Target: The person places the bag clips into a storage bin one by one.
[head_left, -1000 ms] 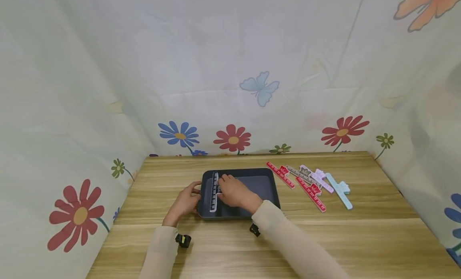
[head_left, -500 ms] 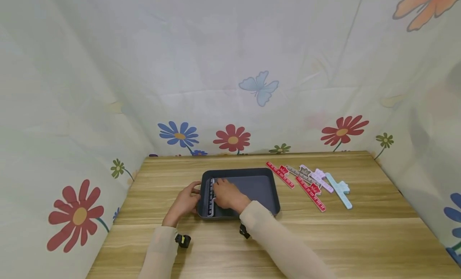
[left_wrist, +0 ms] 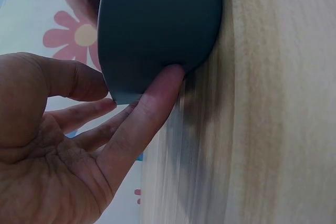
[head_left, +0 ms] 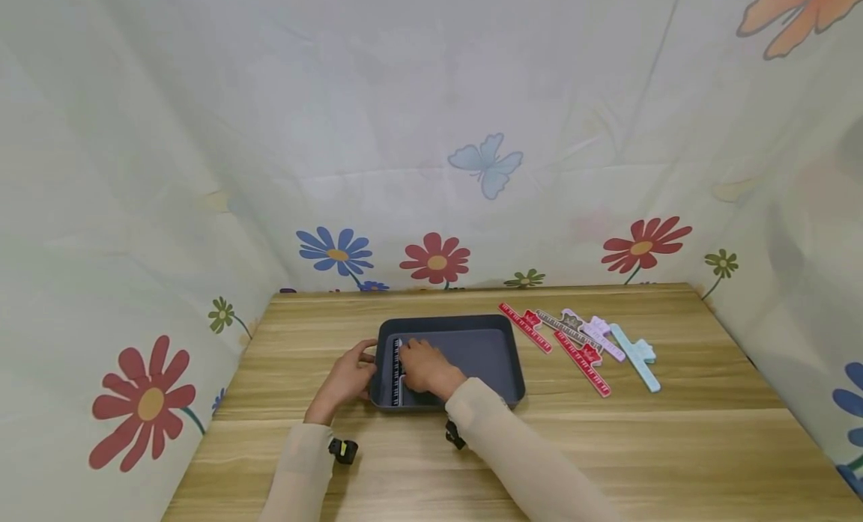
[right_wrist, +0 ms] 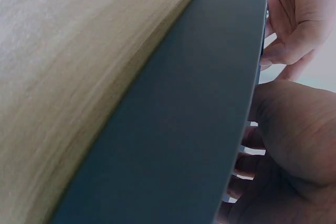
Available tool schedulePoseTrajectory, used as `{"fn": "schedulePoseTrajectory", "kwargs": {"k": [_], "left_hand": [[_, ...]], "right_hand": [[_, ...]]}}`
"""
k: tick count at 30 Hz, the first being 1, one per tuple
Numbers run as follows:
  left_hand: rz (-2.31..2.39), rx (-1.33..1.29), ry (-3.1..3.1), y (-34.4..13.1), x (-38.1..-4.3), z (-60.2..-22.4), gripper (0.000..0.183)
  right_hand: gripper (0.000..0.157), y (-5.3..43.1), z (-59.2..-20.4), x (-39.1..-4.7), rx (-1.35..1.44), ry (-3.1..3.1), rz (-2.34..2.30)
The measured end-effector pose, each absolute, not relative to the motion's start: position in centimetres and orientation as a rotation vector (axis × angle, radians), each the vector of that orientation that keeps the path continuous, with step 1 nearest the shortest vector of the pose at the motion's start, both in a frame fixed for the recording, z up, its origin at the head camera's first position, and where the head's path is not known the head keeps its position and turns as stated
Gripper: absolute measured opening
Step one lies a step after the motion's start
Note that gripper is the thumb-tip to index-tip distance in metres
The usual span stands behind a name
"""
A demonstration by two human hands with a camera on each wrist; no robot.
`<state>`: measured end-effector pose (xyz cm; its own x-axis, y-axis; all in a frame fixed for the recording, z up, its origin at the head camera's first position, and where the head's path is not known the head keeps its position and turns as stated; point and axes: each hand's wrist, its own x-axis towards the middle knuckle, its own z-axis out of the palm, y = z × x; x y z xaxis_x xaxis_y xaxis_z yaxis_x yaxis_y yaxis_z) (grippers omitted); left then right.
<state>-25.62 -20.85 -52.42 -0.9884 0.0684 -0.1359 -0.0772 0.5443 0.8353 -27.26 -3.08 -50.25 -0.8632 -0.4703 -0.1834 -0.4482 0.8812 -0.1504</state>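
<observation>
Black piano clip (head_left: 396, 372) in tray (head_left: 475, 357); nearer red clip (head_left: 580, 363), script illegible.

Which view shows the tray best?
Head: it shows most of the rim and inside of the tray, though the right hand and black clip cover part. Left wrist has only a piece of outer wall; right wrist mainly one long outer side.
</observation>
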Motion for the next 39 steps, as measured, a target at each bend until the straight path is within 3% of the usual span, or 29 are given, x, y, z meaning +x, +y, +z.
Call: {"fn": "schedulePoseTrajectory", "kwargs": {"k": [11, 39], "left_hand": [[1.429, 0.003, 2.627, -20.7, -25.4, -52.1, 0.055], [1.44, 0.0, 2.634, -20.7, -25.4, -52.2, 0.054]], "right_hand": [[0.059, -1.7, -49.5, -26.7, -0.714, 2.847, -0.302], [0.056, 5.4, -44.1, -24.2, -0.883, 3.03, -0.512]]}}
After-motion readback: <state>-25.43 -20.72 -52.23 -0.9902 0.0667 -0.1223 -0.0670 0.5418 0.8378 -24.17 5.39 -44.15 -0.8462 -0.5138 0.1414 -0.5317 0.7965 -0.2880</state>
